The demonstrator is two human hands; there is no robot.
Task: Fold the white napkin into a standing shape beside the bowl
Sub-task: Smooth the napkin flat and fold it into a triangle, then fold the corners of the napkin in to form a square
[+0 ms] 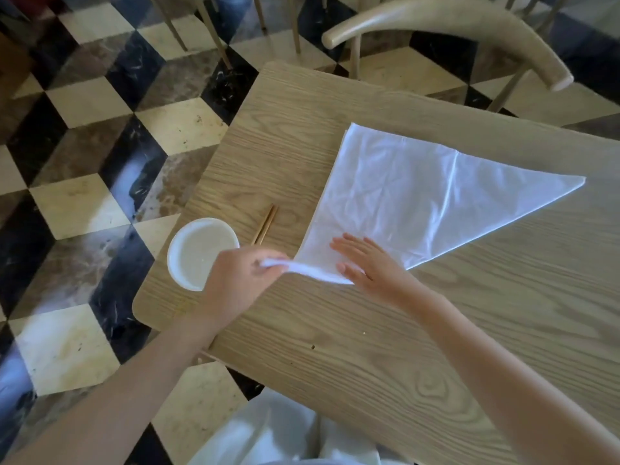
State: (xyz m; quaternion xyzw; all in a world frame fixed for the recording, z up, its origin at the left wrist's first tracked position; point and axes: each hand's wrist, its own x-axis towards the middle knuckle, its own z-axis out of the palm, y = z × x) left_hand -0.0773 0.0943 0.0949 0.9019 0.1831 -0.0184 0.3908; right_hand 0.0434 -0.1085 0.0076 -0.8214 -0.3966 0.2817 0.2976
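Pinching napkin (419, 193) corner, left hand (241, 276); right hand (369, 263) flat

Left hand (240, 280) closed in a pinching grip on a white napkin (419, 196) corner, forearm reaching forward, right hand (365, 263) flat, fingers spread, palm down, pressing the cloth, bare forearm extended

On the table (335, 330), the bowl (201, 253) sits at the left corner, chopsticks (265, 224) beside it, the napkin (419, 196) further right.
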